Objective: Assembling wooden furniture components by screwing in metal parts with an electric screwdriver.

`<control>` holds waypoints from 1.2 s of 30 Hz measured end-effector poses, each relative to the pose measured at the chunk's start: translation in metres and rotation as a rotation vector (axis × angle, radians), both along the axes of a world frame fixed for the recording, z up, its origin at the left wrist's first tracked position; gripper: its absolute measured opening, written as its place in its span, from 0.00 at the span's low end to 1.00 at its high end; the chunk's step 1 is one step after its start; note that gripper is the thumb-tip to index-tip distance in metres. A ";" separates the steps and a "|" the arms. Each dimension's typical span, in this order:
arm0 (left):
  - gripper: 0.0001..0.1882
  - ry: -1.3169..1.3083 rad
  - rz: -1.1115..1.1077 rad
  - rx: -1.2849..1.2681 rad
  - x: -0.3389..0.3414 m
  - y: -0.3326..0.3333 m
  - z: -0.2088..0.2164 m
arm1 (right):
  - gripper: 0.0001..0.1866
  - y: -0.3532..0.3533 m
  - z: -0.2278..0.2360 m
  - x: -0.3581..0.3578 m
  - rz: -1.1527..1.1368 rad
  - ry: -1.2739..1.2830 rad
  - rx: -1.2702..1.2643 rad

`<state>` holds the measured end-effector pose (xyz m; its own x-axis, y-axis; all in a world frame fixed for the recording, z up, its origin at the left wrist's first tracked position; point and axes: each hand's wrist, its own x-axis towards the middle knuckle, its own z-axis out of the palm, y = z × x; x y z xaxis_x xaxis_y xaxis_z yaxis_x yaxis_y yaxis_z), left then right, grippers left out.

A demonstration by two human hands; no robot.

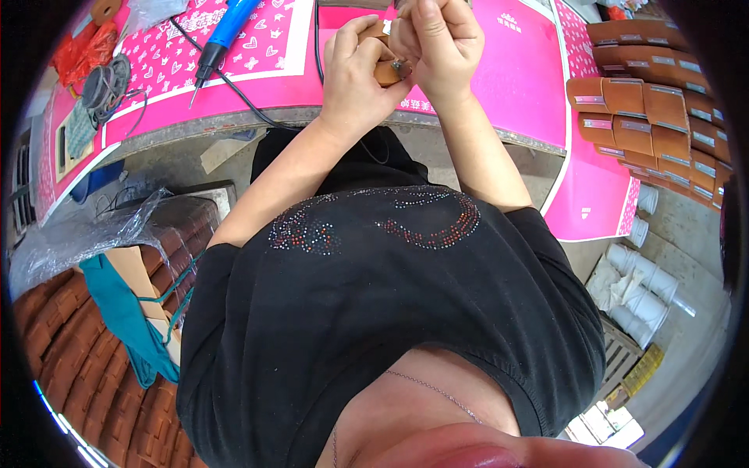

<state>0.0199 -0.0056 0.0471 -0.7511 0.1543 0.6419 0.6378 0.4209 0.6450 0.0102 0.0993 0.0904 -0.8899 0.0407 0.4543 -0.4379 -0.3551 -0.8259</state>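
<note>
My left hand is closed round a small tan-brown piece with a bit of dull metal at its end, over the table's near edge. It looks like leather, but its exact kind is partly hidden by the fingers. Close beside it on the right, my right hand is closed, with the thumb pressed on the curled fingers. What those fingers grip is hidden, and the picture's top edge cuts off part of the hand. To the left lies a blue pen-shaped tool with a black collar and a thin metal tip.
The pink-covered table spans the front. A black cable runs across it. Stacked brown strips with metal plates stand at the right; more brown stacks are at lower left beside a teal cloth. White tubs lie at lower right.
</note>
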 end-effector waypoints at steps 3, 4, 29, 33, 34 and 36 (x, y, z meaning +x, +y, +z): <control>0.18 -0.014 0.013 -0.016 0.002 0.000 0.001 | 0.10 -0.001 0.009 0.005 0.049 -0.032 0.056; 0.18 -0.019 0.014 -0.021 0.002 0.000 0.002 | 0.09 0.001 0.009 0.003 0.092 -0.047 0.024; 0.18 -0.053 -0.028 0.087 0.002 -0.001 0.001 | 0.10 0.021 0.039 0.004 -0.281 0.203 0.901; 0.18 -0.032 -0.024 0.094 0.002 -0.001 0.001 | 0.06 0.017 0.041 0.011 -0.325 0.149 0.945; 0.18 -0.021 -0.016 0.094 0.003 0.000 0.001 | 0.05 0.015 0.041 0.014 -0.343 0.092 0.969; 0.18 -0.024 -0.003 0.074 0.004 -0.001 0.002 | 0.03 0.012 0.039 0.012 -0.326 0.147 0.901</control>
